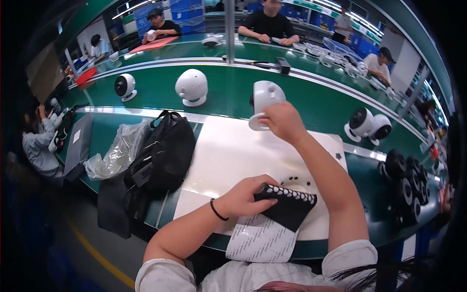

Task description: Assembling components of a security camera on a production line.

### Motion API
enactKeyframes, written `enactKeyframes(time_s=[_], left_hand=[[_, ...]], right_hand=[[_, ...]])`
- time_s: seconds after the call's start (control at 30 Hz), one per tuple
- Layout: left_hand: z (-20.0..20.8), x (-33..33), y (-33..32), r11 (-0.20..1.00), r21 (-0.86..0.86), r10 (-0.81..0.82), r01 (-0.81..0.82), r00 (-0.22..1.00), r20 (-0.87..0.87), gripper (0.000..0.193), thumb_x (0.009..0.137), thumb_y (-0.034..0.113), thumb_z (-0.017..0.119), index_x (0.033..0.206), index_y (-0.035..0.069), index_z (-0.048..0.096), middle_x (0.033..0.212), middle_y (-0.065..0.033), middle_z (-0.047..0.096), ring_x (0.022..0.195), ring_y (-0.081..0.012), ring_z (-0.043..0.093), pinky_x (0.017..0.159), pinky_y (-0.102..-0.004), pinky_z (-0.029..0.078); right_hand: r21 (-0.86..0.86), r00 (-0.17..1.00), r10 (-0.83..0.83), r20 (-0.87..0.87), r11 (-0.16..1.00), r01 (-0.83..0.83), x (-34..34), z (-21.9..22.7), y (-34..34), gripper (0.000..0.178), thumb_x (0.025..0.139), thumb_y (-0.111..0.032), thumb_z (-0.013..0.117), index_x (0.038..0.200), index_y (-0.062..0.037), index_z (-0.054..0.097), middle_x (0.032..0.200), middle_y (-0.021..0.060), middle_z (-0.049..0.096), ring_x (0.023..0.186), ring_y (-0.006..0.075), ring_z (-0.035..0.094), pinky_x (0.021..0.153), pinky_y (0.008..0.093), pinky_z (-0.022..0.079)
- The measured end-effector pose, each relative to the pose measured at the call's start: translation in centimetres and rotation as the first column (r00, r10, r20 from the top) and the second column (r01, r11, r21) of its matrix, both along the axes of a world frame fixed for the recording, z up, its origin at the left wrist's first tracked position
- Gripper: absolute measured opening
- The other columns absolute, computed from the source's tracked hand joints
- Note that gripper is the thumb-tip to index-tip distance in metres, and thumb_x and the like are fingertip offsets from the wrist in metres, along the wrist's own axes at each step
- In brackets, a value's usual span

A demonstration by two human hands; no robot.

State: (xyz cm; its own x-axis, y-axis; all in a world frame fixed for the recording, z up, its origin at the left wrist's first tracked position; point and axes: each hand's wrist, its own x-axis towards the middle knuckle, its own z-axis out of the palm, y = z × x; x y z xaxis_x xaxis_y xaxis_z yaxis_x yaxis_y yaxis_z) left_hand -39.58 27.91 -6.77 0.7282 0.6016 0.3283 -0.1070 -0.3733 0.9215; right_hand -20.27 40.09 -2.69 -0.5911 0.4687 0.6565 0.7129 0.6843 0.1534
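My right hand (284, 121) reaches forward and grips a white rounded device (270, 93) by its round foot. The device is tilted, its dark front facing left, over the line at the far edge of a white mat (219, 155). Nearer to me, my left hand (245, 195) is closed on the end of a black sheet (292, 211) with a row of white round spots along its edge. White backing paper (262, 241) with faint grey print hangs below that sheet. Several small black pads (290, 179) lie on or around a pale round piece just beyond the sheet.
White devices (192, 85) stand on the green line ahead, with two (361, 121) more at right. Black round parts (406, 185) are piled at the right. At left lie a black bag (168, 151), clear plastic (124, 148) and a grey box (79, 146). Several people work beyond.
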Motion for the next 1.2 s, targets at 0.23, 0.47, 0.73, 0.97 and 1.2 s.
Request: enactKeyframes(time_s=[0.23, 0.47, 0.73, 0.97, 1.2], left_hand=[[1.5, 0.0, -3.9, 0.965, 0.249, -0.114, 0.079, 0.985, 0.129, 0.018, 0.072, 0.005, 0.065, 0.087, 0.005, 0.056, 0.070, -0.0090, 0.061, 0.058, -0.0210, 0.060, 0.054, -0.0268, 0.044], [1.0, 0.9, -6.3, 0.913, 0.327, -0.288, 0.244, 0.953, 0.093, 0.018, 0.070, 0.004, 0.065, 0.086, 0.006, 0.057, 0.069, -0.0087, 0.060, 0.058, -0.0231, 0.059, 0.052, -0.0275, 0.044], [0.9, -0.3, -5.5, 1.000, -0.022, 0.025, -0.020, 0.967, 0.255, 0.017, 0.072, -0.003, 0.066, 0.081, 0.002, 0.052, 0.065, -0.0013, 0.056, 0.057, -0.0049, 0.050, 0.050, -0.0203, 0.039], [0.7, 0.1, -5.4, 0.988, -0.136, 0.096, -0.066, 0.969, 0.229, 0.020, 0.074, -0.002, 0.064, 0.086, 0.003, 0.049, 0.069, 0.0015, 0.053, 0.063, -0.0028, 0.049, 0.054, -0.0184, 0.038], [2.1, 1.2, -6.2, 0.953, -0.301, 0.046, 0.031, 0.968, 0.246, 0.036, 0.072, -0.004, 0.065, 0.103, 0.004, 0.047, 0.084, -0.0014, 0.057, 0.077, -0.0088, 0.054, 0.071, -0.0218, 0.044]], right_hand=[[-0.480, 0.210, -0.433, -0.877, 0.758, -0.442, 4.5, 4.5, -15.0, 0.024, 0.089, -0.025, 0.050, 0.092, -0.0021, 0.051, 0.068, 0.0035, 0.057, 0.059, 0.0092, 0.054, 0.055, 0.0224, 0.043], [-0.493, 0.047, -0.591, -0.806, 0.623, -0.607, 3.5, 1.1, -22.0, 0.026, 0.091, -0.024, 0.046, 0.101, -0.0008, 0.045, 0.078, 0.0062, 0.058, 0.066, 0.0104, 0.058, 0.059, 0.0230, 0.049], [-0.515, 0.374, -0.424, -0.824, 0.837, -0.186, 4.9, -1.1, -24.2, 0.028, 0.089, -0.020, 0.049, 0.111, -0.0024, 0.043, 0.078, 0.0046, 0.053, 0.065, 0.0091, 0.050, 0.060, 0.0221, 0.043], [-0.165, 0.804, 0.039, -0.594, 0.972, -0.169, 4.5, -0.3, -25.9, 0.056, 0.060, -0.021, 0.080, 0.104, -0.0045, 0.049, 0.098, 0.0101, 0.051, 0.092, 0.0238, 0.052, 0.079, 0.0322, 0.042], [-0.112, 0.761, 0.020, -0.649, 0.986, -0.122, 3.7, -1.6, -25.9, 0.038, 0.065, 0.002, 0.071, 0.099, -0.0047, 0.053, 0.090, 0.0078, 0.055, 0.078, 0.0207, 0.055, 0.067, 0.0281, 0.046]])
